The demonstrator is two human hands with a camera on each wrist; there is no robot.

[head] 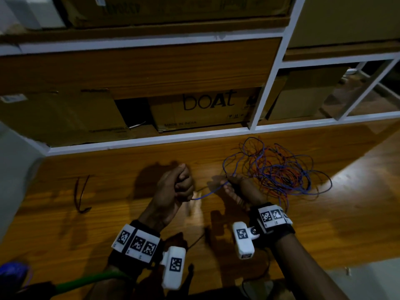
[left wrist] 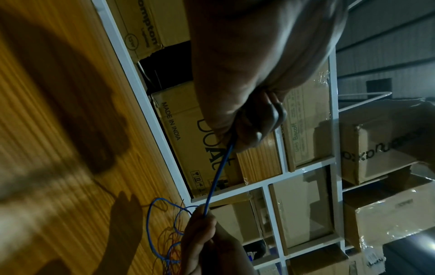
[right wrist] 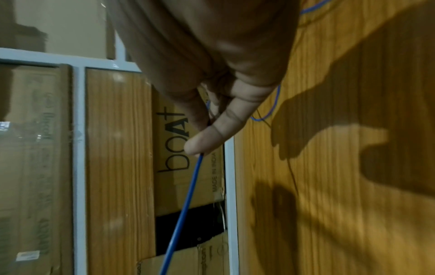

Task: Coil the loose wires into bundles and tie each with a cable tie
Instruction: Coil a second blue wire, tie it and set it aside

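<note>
A loose tangle of blue and red wires (head: 279,169) lies on the wooden floor (head: 324,224) at the right. One blue wire (head: 207,192) runs taut between my two hands. My left hand (head: 180,184) is curled in a fist round its end; the left wrist view shows the blue wire (left wrist: 219,167) leaving the left hand (left wrist: 244,130). My right hand (head: 234,184) pinches the same wire beside the tangle. In the right wrist view the right hand (right wrist: 202,137) holds the blue wire (right wrist: 186,206) between thumb and fingers. A short dark red wire piece (head: 80,194) lies apart at the left.
A white-framed shelf unit (head: 266,98) stands just behind the floor area, packed with cardboard boxes, one printed "boAt" (head: 205,109). A green cord (head: 86,282) and a blue object (head: 13,276) sit at the lower left. A thin black cable (head: 197,241) trails between my wrists.
</note>
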